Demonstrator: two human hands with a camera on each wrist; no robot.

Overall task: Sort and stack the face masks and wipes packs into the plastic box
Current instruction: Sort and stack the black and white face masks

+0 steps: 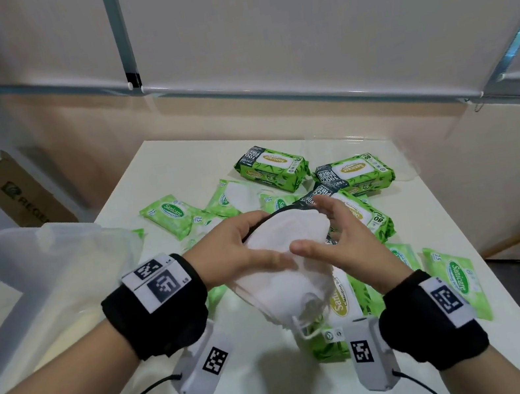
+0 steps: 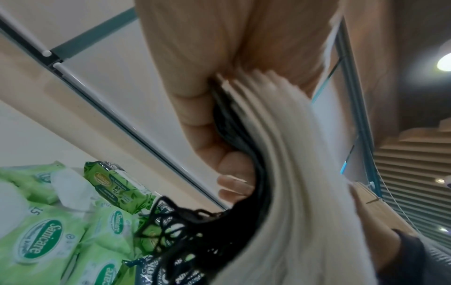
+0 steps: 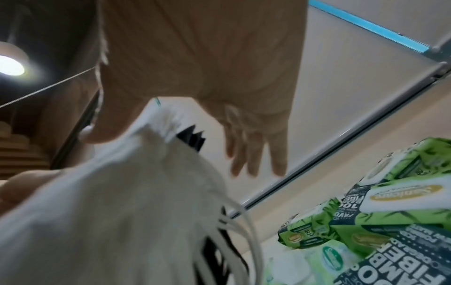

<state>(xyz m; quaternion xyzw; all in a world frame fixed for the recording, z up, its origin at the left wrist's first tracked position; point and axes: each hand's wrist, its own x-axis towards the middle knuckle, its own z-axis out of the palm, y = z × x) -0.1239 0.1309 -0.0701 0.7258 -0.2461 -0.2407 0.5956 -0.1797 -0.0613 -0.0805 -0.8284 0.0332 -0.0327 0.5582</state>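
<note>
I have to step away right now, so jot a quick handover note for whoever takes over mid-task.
Left hand grips a stack of face masks, white with black ones beneath, above the table. Right hand is open, fingers straight beside the stack. Plastic box sits at left; contents unclear. Wipes packs lie scattered on the table, plus a loose mask. Left: box the masks, then the packs.

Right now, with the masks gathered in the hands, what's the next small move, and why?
Probably carry the stack of masks left to the plastic box. The left hand grips it; the right hand is open beside it, and the box stands open at left.
</note>
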